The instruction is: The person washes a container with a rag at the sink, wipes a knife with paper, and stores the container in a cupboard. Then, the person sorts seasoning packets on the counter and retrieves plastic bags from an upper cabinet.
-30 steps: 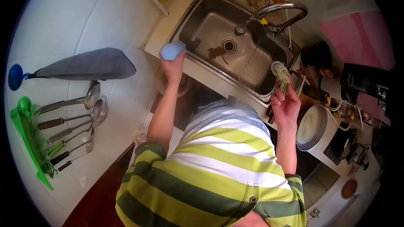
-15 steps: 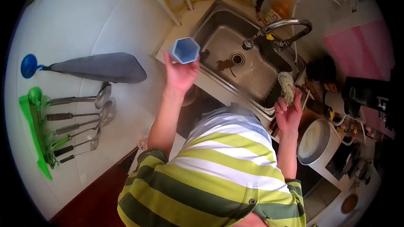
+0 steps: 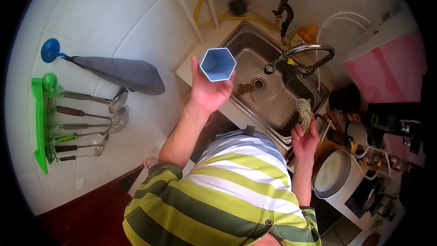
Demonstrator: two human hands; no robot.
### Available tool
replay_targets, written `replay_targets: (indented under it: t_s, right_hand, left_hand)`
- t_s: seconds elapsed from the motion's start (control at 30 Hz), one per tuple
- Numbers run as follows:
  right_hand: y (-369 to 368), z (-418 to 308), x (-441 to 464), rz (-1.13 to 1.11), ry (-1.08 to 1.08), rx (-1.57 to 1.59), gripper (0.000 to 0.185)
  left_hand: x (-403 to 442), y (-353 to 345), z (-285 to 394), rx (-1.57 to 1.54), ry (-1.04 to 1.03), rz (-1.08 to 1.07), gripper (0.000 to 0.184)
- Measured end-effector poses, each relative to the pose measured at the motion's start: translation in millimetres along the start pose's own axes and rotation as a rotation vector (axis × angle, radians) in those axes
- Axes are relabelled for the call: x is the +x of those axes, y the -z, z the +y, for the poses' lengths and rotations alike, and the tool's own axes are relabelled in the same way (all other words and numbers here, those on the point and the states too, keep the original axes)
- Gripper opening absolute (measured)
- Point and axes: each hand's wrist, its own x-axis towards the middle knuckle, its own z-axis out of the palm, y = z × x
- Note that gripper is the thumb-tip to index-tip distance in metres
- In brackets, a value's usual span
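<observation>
Nearest me, at the person's two o'clock, the right hand pinched a pale scrubber; at eleven, the left hand gripped the blue cup, just turned mouth-up since a second earlier, baring its inside; beyond, at one, lay the sink

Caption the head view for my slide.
At the sink, left hand holds a blue hexagonal cup, right hand a pale fibrous wad.
</observation>
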Motion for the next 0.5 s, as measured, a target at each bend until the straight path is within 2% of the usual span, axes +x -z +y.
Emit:
replay_targets:
  t_s: [0.27, 0.33, 0.4, 0.47, 0.5]
  right_hand:
    - [13, -5, -1, 0.042, 0.015, 0.031, 0.036]
    - [51, 1, 9, 0.094, -0.03, -0.03, 0.038]
    - [71, 13, 24, 0.343, -0.006, -0.212, 0.035]
    - [82, 23, 33, 0.502, -0.076, -0.266, 0.031]
    - [84, 35, 41, 0.554, -0.115, -0.288, 0.029]
  left_hand:
    - [-2, 2, 0, -0.01, 0.042, -0.034, 0.059]
    - [0, 13, -5, -0.004, -0.048, 0.081, 0.054]
    - [-3, 29, 1, 0.051, -0.035, 0.058, 0.064]
    - [10, 32, -22, 0.119, 0.076, 0.002, 0.061]
    - [-2, 35, -20, 0.096, 0.119, 0.095, 0.06]
